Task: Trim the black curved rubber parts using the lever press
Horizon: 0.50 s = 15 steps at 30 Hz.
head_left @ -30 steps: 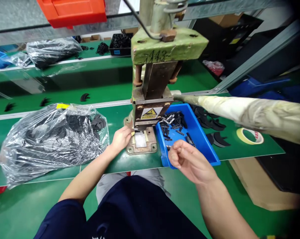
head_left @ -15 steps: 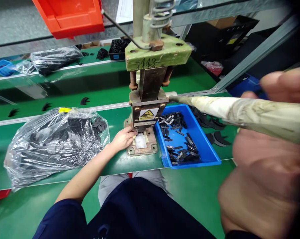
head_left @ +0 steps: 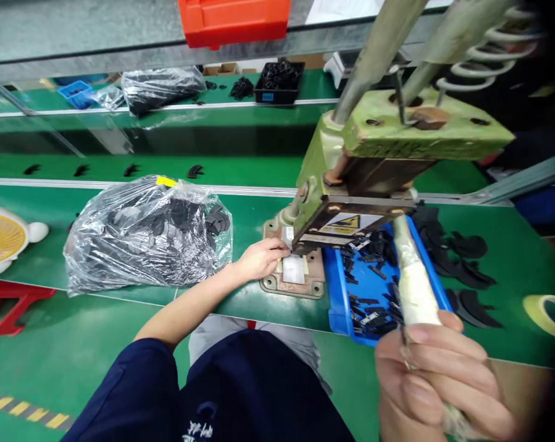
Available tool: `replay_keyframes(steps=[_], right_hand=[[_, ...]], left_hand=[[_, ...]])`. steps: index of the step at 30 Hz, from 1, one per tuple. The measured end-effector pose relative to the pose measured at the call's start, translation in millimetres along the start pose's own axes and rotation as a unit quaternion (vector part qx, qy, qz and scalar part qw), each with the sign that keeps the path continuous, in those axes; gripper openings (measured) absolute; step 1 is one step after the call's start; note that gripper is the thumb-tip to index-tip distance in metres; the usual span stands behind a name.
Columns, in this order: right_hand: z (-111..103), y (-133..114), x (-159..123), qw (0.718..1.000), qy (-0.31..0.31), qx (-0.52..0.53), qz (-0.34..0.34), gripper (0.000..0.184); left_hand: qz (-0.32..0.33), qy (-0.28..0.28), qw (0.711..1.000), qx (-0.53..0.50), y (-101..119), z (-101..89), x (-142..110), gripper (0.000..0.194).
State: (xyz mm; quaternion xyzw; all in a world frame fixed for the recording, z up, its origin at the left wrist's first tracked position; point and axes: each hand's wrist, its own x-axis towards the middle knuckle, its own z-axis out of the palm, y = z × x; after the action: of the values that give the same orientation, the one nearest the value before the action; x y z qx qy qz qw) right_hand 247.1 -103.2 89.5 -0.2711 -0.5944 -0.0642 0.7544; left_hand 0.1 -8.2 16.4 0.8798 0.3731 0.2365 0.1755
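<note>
A green hand press (head_left: 429,126) with a spring on top and a yellow warning label stands on the bench. At its metal base (head_left: 315,283), my left hand (head_left: 260,259) is closed, fingertips at the edge of the die beside a pale plate (head_left: 294,270). Whatever those fingers pinch, if anything, is too small to make out. My right hand (head_left: 443,377) is wrapped round the lever (head_left: 417,285), whose grip is bound in whitish tape. Behind the lever sits a blue tray (head_left: 341,304) of small black and metal parts (head_left: 372,316).
Left of the press lies a clear plastic bag (head_left: 143,245) of dark curved pieces. More curved black parts (head_left: 471,273) and a tape roll (head_left: 547,314) lie on the right. Further back are a black bin (head_left: 280,95) and an orange bin (head_left: 234,23). A fan (head_left: 3,239) is at far left.
The lever has swung down toward me, and my right hand, blurred beside it before, now grips its end. My left hand stays at the press base. The view has shifted and tilted.
</note>
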Motion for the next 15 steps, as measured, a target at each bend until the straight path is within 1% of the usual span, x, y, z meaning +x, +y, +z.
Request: replay_keyframes(steps=[1,3,4,5,6,8,9,10,11,13,15], right_hand=[[4.4,3.1,-2.9,1.000,0.012,0.002,-0.018,0.012],[8.7,6.7,-5.6,0.999,0.030,-0.013,-0.020,0.013],[8.9,7.2,-6.1,0.999,0.034,-0.021,-0.018,0.014],[8.3,7.1,-6.1,0.999,0.032,-0.030,-0.009,0.015],[7.3,6.4,-6.0,0.999,0.028,-0.035,-0.002,0.016],[5.8,4.2,-5.3,0.999,0.025,-0.024,-0.001,0.019],[5.6,2.9,-5.0,1.000,0.025,-0.011,-0.001,0.021],[5.8,1.7,-4.7,1.000,0.022,0.001,0.005,0.022],[6.2,0.8,-4.5,1.000,0.021,0.010,0.011,0.024],[6.1,0.2,-4.8,0.999,0.017,0.014,0.025,0.025],[3.1,0.8,-6.5,0.999,0.002,0.010,0.034,0.024]], left_hand=[[0.005,0.002,1.000,-0.006,0.3,-0.7,-1.0,0.037],[0.006,0.014,1.000,-0.013,-3.2,-6.4,-4.2,0.035],[-0.005,0.026,1.000,-0.008,-7.9,-11.9,-6.5,0.034],[-0.029,0.040,0.999,0.005,-15.0,-19.3,-9.2,0.032],[-0.068,0.053,0.996,0.026,-24.3,-28.6,-12.2,0.031],[-0.174,0.058,0.979,0.094,-47.7,-51.1,-17.7,0.029],[-0.229,0.043,0.963,0.136,-60.3,-63.1,-19.6,0.029],[-0.269,0.015,0.947,0.173,-72.4,-74.6,-20.7,0.029],[-0.291,-0.019,0.935,0.202,-83.2,-85.2,-20.6,0.029],[-0.302,-0.087,0.920,0.235,-99.6,-101.5,-16.7,0.030],[-0.290,-0.146,0.911,0.252,-108.3,-111.1,-9.2,0.030]])
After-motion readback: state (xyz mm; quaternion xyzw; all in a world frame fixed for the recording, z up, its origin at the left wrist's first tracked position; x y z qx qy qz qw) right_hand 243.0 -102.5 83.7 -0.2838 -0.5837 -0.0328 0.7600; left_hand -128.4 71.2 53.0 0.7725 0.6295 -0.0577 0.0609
